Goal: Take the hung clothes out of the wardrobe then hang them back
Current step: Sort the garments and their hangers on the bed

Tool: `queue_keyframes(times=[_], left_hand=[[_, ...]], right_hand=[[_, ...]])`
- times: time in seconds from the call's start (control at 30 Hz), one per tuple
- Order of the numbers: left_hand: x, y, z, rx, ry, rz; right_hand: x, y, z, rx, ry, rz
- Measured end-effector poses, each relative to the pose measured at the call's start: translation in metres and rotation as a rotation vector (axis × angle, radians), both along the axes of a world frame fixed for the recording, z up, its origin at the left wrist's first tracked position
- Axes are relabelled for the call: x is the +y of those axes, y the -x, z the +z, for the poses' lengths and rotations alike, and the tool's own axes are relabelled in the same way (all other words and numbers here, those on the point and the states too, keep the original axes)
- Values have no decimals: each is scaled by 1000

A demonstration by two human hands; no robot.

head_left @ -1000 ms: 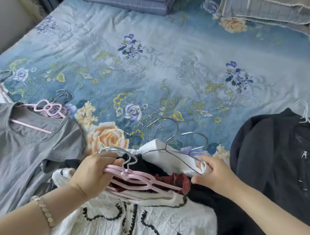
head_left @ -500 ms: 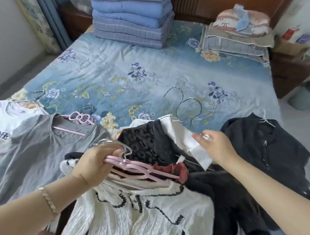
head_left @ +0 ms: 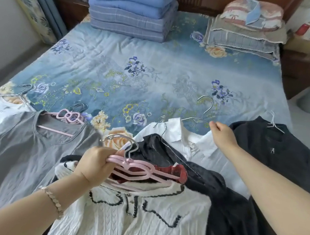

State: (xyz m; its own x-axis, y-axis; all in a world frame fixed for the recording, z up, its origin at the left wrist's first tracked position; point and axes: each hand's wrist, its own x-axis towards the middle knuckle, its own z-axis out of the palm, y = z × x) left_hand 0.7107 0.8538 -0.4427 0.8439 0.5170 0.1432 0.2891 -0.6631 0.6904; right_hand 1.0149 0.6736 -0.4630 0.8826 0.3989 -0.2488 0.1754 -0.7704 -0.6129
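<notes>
Bed (head_left: 153, 77), floral blue cover, with clothes spread along the near edge.

Left hand (head_left: 95, 166): grip closed round the left end of a stack of pink hangers (head_left: 143, 173). Their long axis runs left to right, dipping slightly to the right. The metal hooks stand up from the hand and curl left. The stack sits over the collar of a cream cardigan (head_left: 134, 218), with a red garment (head_left: 178, 171) at its right end.

Right hand (head_left: 222, 135): narrow grip, fingertips pinching the right end of a wire hanger (head_left: 196, 118). Its bar runs left to right and its hook points toward the headboard. It sits just beyond the collar of the white shirt (head_left: 201, 144). Cannot tell if it is lifted or resting on the bed.

Black lace top (head_left: 153, 150) overlaps the shirt's left side. Grey tee (head_left: 29, 145) lies far left and dark jacket (head_left: 285, 155) far right, each on its own hanger with the hook pointing away.
</notes>
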Motion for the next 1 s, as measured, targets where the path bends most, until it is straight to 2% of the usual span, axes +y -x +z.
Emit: queue_keyframes(times=[0.17,0.4,0.57,0.83,1.0], left_hand=[[14,-25,11,49,41,21],[6,-20,64,67,40,-109],[9,-7,93,133,59,-82],[11,-23,140,117,4,-5],[13,-20,189,95,-28,45]], right_hand=[[7,-35,-2,11,11,-55],[7,-29,28,-33,-5,-82],[12,-26,97,-162,-99,-40],[6,-34,228,-453,-208,-227],[9,-6,304,-652,-347,-201]])
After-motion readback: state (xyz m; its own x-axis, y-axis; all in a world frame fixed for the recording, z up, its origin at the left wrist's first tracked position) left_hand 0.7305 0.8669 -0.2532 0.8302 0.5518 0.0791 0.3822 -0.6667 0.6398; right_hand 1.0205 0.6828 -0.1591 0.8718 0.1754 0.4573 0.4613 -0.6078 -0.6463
